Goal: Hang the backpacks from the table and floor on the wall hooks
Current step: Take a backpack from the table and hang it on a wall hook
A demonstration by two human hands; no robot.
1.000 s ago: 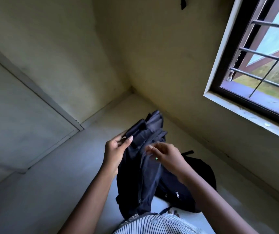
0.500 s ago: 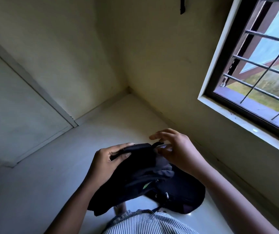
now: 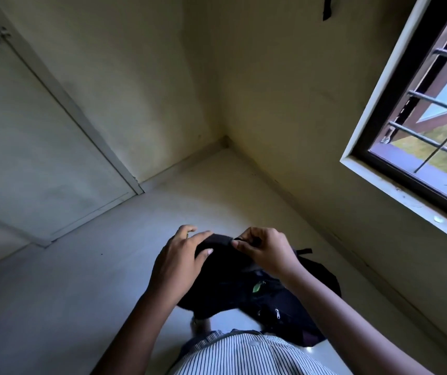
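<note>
- The backpack [image 3: 225, 282] was held in the air, low before the body, above the floor [image 3: 81, 266] near the corner.
- The left hand [image 3: 181, 263] was laid round its top edge, with the thumb on the near side and the fingers over the far side, so the bag was grasped.
- The right hand [image 3: 267, 253] was curled, and a small part at the top, probably the loop, was pinched by it.
- A second bag [image 3: 284, 315] was seen under the first, seemingly on the floor; the border between the two could not be told well.
- A dark item [image 3: 326, 9] was seen high on the wall [image 3: 271, 90]; whether it was a hook could not be told.
- It was judged that the loop should be pulled open first, and that the weight should be carried by the left hand until the loop was set on a hook.
</note>
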